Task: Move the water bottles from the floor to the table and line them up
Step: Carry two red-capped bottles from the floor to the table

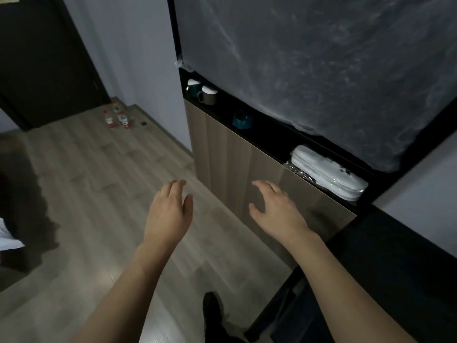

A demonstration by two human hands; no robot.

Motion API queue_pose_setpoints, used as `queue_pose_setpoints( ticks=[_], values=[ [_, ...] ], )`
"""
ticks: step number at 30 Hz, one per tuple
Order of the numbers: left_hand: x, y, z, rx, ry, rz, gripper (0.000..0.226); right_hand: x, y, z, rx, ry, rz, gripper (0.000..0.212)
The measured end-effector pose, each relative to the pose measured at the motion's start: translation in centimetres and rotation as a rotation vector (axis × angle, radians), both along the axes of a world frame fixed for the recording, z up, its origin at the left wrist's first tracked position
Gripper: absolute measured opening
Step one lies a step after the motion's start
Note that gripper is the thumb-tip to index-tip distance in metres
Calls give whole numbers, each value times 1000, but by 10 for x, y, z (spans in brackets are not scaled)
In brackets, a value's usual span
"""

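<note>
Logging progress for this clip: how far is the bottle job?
Done: nothing visible. The water bottles stand clustered on the floor near the dark door. In hand: nothing; left hand and right hand are open and empty. Left: carry every bottle over and line them up; no table identifiable.

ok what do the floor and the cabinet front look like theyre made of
Floor: wood-look planks, probably laminate, grey-brown with visible seams and grain and a soft sheen where light reflects. Cabinet front: wood-grain panel, likely veneer or laminate, beige with vertical streaks and a smooth satin finish.
</note>
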State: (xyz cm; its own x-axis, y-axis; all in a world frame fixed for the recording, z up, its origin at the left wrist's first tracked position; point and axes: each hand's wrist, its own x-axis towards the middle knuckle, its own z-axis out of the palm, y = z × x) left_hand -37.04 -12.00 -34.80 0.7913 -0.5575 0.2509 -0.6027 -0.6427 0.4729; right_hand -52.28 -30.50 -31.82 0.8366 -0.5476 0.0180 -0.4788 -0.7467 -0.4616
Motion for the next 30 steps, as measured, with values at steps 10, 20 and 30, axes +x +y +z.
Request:
queue_pose_setpoints(
  ticks=[10,20,30],
  values=[
    [179,-72,14,71,-21,-3,38,180,-61,-10,85,-30,63,53],
    [310,-71,16,88,9,57,39,331,-66,-1,105,-61,119,52],
    [522,-38,23,32,13,95,40,541,-35,3,98,-8,174,53]
  ],
)
